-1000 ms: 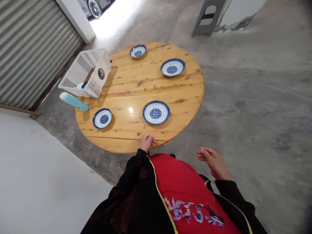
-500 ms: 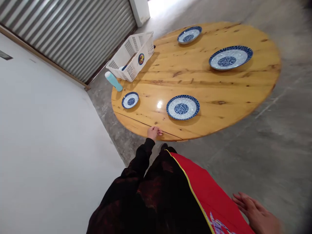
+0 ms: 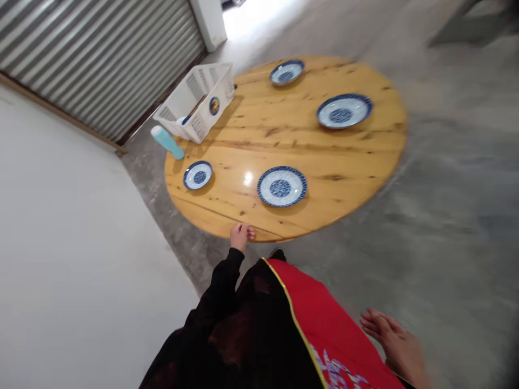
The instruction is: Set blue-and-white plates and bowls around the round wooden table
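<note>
My left hand (image 3: 242, 235) is at the near edge of the oval wooden table (image 3: 267, 127). Its fingers are loosely bent and a little apart, with nothing visible in them; whether they touch the wood I cannot tell. Closest to it on the tabletop is a blue-and-white plate (image 3: 282, 187). A smaller blue-rimmed plate (image 3: 198, 175) lies further left. Low on the right, beside the red apron (image 3: 308, 302), my right hand (image 3: 390, 341) hangs in the air over the floor, fingers stretched out, holding nothing.
Two more patterned plates lie farther back, one large oval plate (image 3: 344, 111) and one smaller plate (image 3: 287, 73). A white plastic basket (image 3: 198, 100) holds a few partly hidden items, with a light-blue bottle (image 3: 168, 142) beside it. A white wall (image 3: 73, 237) runs along the left.
The view has shifted, so the table and plates appear further left and slightly lower. Both hands keep much the same pose, and the plates stay in place on the table.
</note>
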The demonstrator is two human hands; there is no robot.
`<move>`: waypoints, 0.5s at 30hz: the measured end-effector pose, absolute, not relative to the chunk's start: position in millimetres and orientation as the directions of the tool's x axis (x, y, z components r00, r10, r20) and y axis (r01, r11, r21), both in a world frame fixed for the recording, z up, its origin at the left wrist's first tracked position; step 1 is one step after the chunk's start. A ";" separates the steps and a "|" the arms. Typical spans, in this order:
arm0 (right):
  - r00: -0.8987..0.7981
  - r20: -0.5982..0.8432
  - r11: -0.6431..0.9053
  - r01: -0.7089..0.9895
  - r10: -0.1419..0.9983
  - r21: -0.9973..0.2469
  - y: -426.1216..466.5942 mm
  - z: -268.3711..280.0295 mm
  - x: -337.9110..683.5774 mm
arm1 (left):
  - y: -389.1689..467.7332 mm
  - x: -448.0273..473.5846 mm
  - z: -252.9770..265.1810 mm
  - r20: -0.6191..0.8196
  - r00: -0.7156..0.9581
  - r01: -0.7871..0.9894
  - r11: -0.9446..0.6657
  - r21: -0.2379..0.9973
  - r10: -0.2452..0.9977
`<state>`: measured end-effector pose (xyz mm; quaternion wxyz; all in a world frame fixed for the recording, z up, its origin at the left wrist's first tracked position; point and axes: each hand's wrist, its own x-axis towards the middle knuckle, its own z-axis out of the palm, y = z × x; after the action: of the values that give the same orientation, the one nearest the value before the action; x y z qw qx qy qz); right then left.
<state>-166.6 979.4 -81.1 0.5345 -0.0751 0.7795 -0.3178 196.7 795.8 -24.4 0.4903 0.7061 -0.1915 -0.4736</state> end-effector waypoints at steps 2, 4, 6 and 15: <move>-0.442 -0.777 0.763 0.265 -0.448 -0.590 968.2 -72.5 -164.5 | 795.3 178.9 -24.8 -0.472 0.425 0.130 -0.464 0.876 -0.772; -0.447 -0.769 0.741 0.288 -0.456 -0.607 953.8 -66.8 -163.5 | 792.6 162.9 -25.0 -0.460 0.347 0.032 -0.479 0.877 -0.817; -0.454 -0.755 0.721 0.292 -0.473 -0.628 938.3 -62.2 -161.6 | 787.8 150.1 -23.2 -0.415 0.251 -0.098 -0.450 0.888 -0.874; -0.420 -0.757 0.714 0.295 -0.500 -0.635 893.2 -42.5 -127.2 | 758.0 111.7 -9.0 -0.106 -0.209 -0.563 0.031 0.826 -0.972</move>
<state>-127.2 893.2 -42.5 0.5341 -0.0678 0.7562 -0.3719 111.7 758.0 -9.0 0.2588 0.5730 -0.6699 -0.3949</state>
